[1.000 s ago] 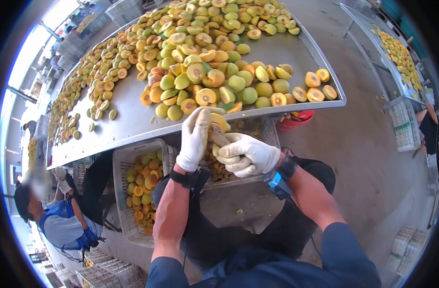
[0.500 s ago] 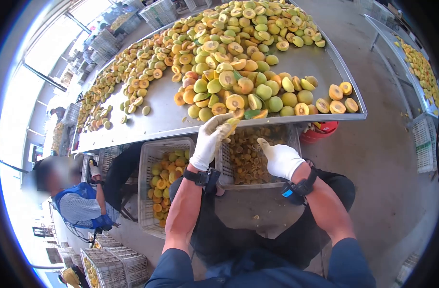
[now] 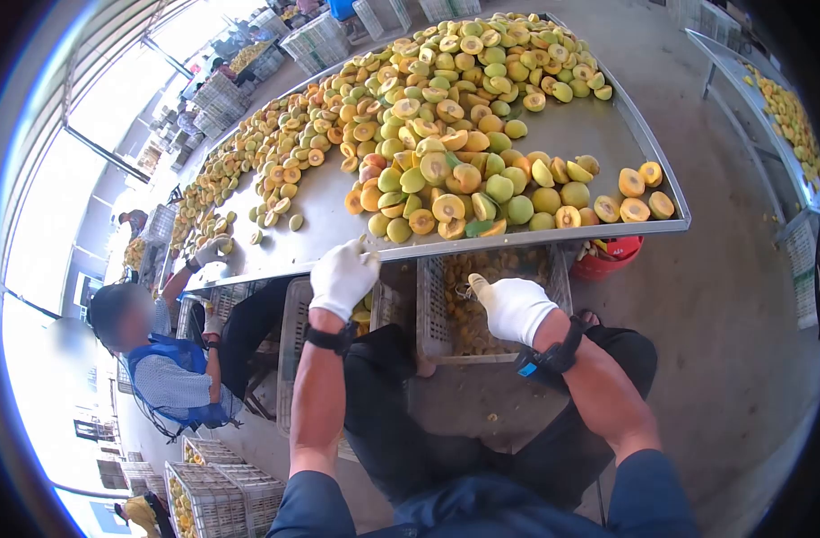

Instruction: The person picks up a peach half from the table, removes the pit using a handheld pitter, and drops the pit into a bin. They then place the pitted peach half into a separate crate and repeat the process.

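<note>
My left hand, in a white glove, is just over the near edge of the metal table, above a crate of fruit halves. Its fingers are loosely bent and apart, and I see no fruit in them. My right hand, also gloved, is closed around a small thin metal tool whose looped tip pokes out by the thumb. Below that hand stands a crate of brownish stones and scraps. A heap of halved yellow-green apricots lies on the table beyond both hands.
A red bucket stands under the table's right corner. To the left sits a co-worker in a blue vest, with a gloved hand at the table. Stacked crates are at lower left. Another table with fruit stands at right.
My left hand has moved left from the fruit heap, and the fruit piece it held no longer shows. My right hand stays over the scrap crate. The view has shifted slightly.
</note>
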Action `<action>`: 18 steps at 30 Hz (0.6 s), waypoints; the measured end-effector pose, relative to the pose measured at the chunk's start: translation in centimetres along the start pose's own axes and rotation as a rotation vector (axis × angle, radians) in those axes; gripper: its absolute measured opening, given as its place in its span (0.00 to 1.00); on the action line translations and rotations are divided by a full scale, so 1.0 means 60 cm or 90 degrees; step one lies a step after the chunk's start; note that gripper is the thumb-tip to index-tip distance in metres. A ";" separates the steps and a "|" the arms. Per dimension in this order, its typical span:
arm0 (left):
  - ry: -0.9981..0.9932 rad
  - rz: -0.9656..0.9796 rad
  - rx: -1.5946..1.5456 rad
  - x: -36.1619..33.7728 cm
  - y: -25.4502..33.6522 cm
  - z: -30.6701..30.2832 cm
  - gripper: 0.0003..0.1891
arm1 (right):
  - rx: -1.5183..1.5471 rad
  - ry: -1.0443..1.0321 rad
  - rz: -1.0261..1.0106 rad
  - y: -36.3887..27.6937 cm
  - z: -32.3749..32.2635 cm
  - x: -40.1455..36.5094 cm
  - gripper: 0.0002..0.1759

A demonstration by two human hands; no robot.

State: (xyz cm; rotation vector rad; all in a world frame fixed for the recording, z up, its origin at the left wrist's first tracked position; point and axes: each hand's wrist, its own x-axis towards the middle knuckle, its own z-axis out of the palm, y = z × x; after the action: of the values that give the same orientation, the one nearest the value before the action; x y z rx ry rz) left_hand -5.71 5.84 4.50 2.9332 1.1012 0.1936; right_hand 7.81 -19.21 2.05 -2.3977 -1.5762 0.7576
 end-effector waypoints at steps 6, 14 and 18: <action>0.039 0.127 -0.211 0.112 0.137 0.086 0.23 | 0.012 0.015 0.030 0.023 -0.001 0.003 0.23; -0.079 0.073 -0.337 0.173 0.153 0.164 0.23 | 0.046 0.114 0.050 0.047 -0.012 -0.005 0.27; 0.080 0.054 -0.382 0.149 0.145 0.166 0.19 | 0.045 0.185 0.061 0.043 -0.008 0.004 0.25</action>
State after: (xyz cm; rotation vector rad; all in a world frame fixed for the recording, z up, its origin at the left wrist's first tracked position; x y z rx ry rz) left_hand 7.83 5.58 -3.96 2.4492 0.7525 0.5990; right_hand 10.24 -20.02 1.32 -2.4153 -1.3071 0.4449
